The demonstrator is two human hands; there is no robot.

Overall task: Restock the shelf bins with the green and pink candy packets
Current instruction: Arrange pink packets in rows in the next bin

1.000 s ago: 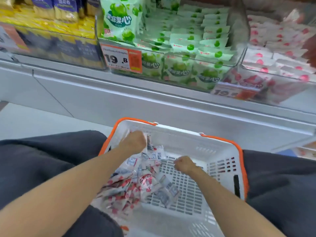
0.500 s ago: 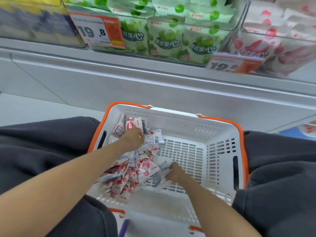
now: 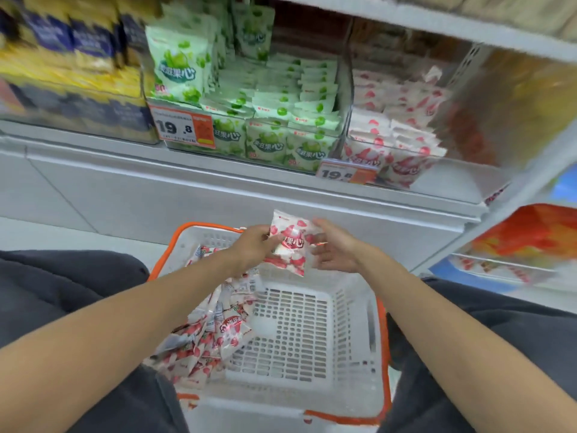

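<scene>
Head view, left hand (image 3: 253, 249) gripping pink packet (image 3: 291, 237), right hand (image 3: 335, 250) touching

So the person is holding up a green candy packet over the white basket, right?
Not quite: it is a pink packet, not a green one. The head view shows the left hand gripping it, with the right hand at its other edge, above the white basket. The green packets are up on the shelf.
</scene>
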